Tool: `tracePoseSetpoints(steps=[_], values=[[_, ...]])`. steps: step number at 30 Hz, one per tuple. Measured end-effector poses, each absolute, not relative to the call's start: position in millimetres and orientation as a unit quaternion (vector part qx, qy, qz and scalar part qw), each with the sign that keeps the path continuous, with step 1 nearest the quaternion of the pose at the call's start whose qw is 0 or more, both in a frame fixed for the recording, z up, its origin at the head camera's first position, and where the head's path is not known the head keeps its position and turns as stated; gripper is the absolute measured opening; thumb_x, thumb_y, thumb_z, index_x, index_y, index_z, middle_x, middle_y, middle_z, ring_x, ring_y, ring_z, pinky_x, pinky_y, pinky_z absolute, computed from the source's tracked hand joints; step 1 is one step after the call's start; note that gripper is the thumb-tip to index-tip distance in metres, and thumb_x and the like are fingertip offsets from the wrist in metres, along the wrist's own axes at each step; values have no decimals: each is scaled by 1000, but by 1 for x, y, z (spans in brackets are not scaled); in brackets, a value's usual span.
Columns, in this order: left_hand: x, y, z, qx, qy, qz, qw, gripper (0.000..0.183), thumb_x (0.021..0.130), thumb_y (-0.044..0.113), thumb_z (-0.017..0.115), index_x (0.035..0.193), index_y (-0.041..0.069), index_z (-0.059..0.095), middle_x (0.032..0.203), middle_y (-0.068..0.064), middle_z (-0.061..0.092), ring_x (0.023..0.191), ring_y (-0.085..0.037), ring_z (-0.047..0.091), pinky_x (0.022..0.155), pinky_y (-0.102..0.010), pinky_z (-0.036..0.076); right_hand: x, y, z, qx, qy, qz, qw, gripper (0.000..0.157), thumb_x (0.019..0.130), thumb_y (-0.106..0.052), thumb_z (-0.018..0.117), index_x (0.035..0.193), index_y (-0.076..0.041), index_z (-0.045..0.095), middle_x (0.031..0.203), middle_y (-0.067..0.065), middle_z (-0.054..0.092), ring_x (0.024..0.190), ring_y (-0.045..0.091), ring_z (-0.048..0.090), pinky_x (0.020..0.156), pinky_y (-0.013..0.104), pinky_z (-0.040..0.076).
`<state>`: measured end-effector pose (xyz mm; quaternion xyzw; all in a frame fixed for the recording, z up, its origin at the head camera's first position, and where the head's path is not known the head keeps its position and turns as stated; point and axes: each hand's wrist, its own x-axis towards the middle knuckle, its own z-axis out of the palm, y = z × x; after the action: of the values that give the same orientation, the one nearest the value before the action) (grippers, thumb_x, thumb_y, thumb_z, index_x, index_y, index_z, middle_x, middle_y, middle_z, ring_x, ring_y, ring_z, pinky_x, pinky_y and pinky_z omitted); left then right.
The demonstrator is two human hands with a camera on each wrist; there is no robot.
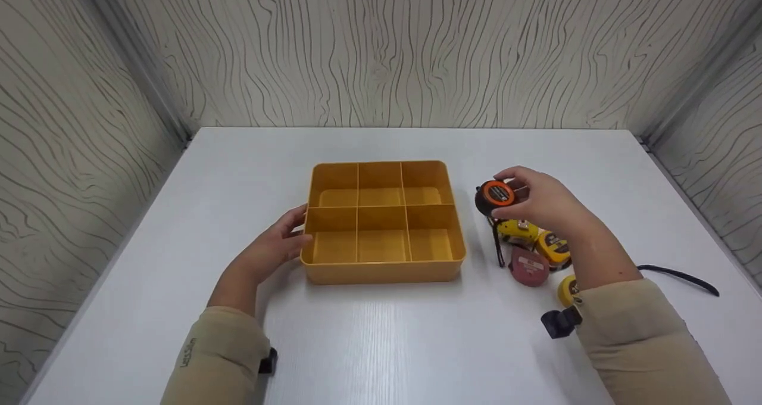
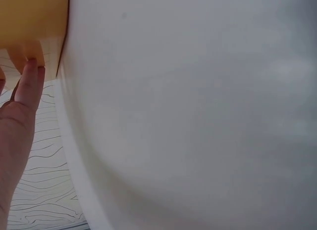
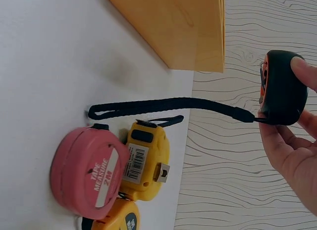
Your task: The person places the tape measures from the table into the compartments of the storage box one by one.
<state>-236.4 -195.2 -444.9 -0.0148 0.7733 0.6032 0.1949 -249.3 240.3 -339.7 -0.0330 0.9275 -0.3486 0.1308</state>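
Observation:
My right hand [image 1: 545,202] holds a black and orange tape measure [image 1: 495,198] between thumb and fingers. Its black wrist strap [image 3: 168,106] dangles over other tape measures. Below it lie a yellow tape measure [image 3: 146,160], a pink tape measure [image 3: 89,173] and a yellow-and-black tape measure [image 1: 553,247]. Another yellow tape measure [image 1: 567,290] is partly hidden by the right forearm. At the left side of an orange-yellow six-compartment box [image 1: 381,272], my left hand [image 1: 271,247] rests straight fingers against the outer wall, its thumb at the rim.
The white table [image 1: 381,345] carries everything, with wood-grain panels [image 1: 381,53] behind and at both sides. A black strap [image 1: 681,277] lies to the right of the right forearm. The box's compartments are bare inside.

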Motion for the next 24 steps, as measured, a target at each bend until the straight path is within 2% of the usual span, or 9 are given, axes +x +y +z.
tracePoseSetpoints(steps=[3,10,17,24], values=[[-236,-195,-445,-19,774,603,194,78,73,48,69,140,39,30,140,16,32,127,-12,36,101,-40,37,-254,237,-333,-33,929,-348,124,71,74,-29,76,133,-17,39,127,15,48,113,33,48,95,50,40],[-236,-195,-442,-13,777,599,194,70,82,37,65,142,36,27,142,13,29,129,-13,33,101,-39,37,-262,230,-317,-43,930,-350,100,70,75,-30,75,133,-15,39,126,16,49,111,33,50,94,53,40],[-237,-195,-443,-12,777,598,196,67,85,34,62,142,35,26,143,13,29,129,-14,33,102,-39,36,-272,223,-307,-36,928,-360,87,69,75,-29,76,132,-16,40,125,14,49,110,32,50,94,52,41],[-237,-196,-445,-11,776,600,194,76,78,44,67,142,35,27,142,13,30,128,-13,34,102,-39,37,-280,211,-301,-36,925,-371,75,69,75,-29,76,132,-16,40,122,15,51,111,32,50,94,51,41]])
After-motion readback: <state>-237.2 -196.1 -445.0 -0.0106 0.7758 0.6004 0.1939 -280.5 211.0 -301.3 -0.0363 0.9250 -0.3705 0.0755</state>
